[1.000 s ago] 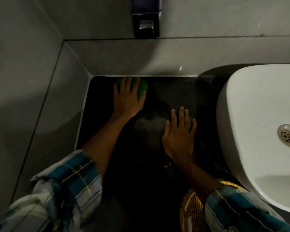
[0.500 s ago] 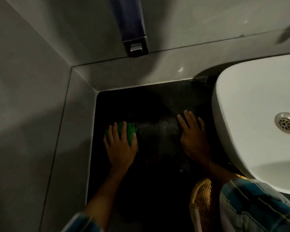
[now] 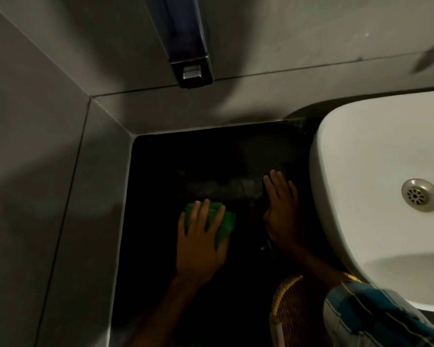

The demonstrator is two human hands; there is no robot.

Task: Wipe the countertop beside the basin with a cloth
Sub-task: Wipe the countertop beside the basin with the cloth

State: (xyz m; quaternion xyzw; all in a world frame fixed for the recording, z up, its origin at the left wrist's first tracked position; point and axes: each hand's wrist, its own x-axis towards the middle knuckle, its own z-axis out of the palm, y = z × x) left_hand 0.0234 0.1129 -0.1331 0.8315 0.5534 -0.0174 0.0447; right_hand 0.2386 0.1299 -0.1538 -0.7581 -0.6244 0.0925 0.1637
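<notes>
A black countertop [image 3: 201,159] fills the corner between grey tiled walls and a white basin [image 3: 376,156]. My left hand [image 3: 201,244] presses flat on a green cloth [image 3: 227,221] in the middle of the counter, fingers spread over it; most of the cloth is hidden under the palm. My right hand [image 3: 282,211] lies flat and empty on the counter right beside the basin's left wall. A duller, smeared band runs across the dark surface just beyond both hands.
A dark wall-mounted dispenser [image 3: 188,43] hangs over the back of the counter. A woven wicker basket [image 3: 296,314] sits at the near edge under my right forearm. The basin has a metal drain [image 3: 420,195]. Grey tiled walls close the left and back sides.
My left hand has drawn the green cloth from the back left corner toward the near middle of the counter. My right hand has shifted right, closer to the basin.
</notes>
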